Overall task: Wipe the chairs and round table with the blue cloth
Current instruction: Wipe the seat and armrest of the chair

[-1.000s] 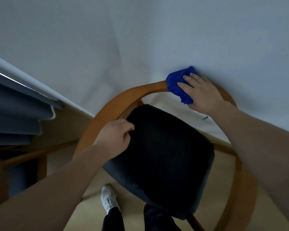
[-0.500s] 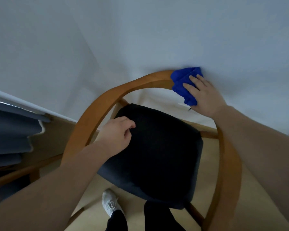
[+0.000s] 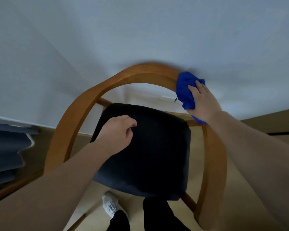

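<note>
Currently, by item:
Cloth: bunched blue cloth (image 3: pixel 185 90), soft, light, pliant; best palmed flat.
Right hand (image 3: pixel 203 104): pressing cloth onto curved wooden chair rail (image 3: pixel 140 72).
Left hand (image 3: pixel 117 132): loosely curled, empty, over black seat cushion (image 3: pixel 157 155).

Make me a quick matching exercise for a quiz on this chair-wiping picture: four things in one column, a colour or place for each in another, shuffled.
Things:
1. cloth
2. seat
3. frame
4. shoe

Colour or place:
A. orange-brown wood, curved
B. white, on the floor below the seat
C. bright blue, under the right hand on the frame
D. black, beneath the left hand

Pairs: 1-C, 2-D, 3-A, 4-B
</note>
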Motion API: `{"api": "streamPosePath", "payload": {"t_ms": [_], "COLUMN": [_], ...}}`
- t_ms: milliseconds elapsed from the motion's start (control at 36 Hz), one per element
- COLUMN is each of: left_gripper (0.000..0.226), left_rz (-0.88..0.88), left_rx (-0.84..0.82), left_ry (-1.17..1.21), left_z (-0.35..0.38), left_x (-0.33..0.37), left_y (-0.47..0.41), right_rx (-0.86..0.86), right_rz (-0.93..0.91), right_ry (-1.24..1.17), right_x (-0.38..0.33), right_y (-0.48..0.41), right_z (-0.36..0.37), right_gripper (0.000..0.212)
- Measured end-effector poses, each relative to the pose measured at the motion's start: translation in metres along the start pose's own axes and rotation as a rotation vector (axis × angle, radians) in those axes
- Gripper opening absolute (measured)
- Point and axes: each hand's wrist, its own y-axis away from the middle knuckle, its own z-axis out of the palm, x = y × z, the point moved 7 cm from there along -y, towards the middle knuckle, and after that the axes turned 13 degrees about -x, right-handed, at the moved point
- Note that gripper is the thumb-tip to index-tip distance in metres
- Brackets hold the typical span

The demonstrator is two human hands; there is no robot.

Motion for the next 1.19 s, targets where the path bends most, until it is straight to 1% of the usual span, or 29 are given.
{"api": "streamPosePath", "payload": {"t_ms": [111,278,361,472,639,750,861,1000,1195], "left_gripper": [0.025,0.025,0.025,0.025,0.025,0.024,0.024,0.023,0.023], "left_rz": [0.013,0.029,0.046,0.049,0.074,0.108,0.152,0.227,0.302], "left_rx": [-0.017,-0.038,-0.051,-0.063,-0.07,-0.076,-0.085,-0.095,-0.102], "left_ry": [-0.002,-0.005,-0.01,-0.011,-0.018,-0.024,-0.025,-0.041,-0.054], "left_z": [0.006,0.019,0.023,0.026,0.031,0.038,0.043,0.048,0.051], "left_x": [0.01,0.02,0.024,0.026,0.029,0.034,0.04,0.05,0.056], "left_y": [-0.006,-0.007,-0.006,-0.005,0.0,0.009,0.022,0.04,0.063], "right_rx": [-0.019,-0.021,-0.023,-0.033,-0.028,-0.02,-0.042,-0.08,-0.094], "right_rz": [0.134,0.221,0.268,0.309,0.411,0.506,0.601,0.703,0.784], "right_ry": [-0.133,-0.268,-0.302,-0.309,-0.331,-0.403,-0.45,-0.479,-0.524], "right_x": [0.019,0.027,0.034,0.039,0.041,0.045,0.045,0.033,0.012], "right_y": [0.017,0.025,0.034,0.046,0.071,0.098,0.13,0.175,0.232], "right_z": [0.013,0.017,0.021,0.029,0.039,0.055,0.073,0.099,0.13], "right_gripper": [0.093,0.084,0.079,0.079,0.084,0.087,0.095,0.106,0.11]}}
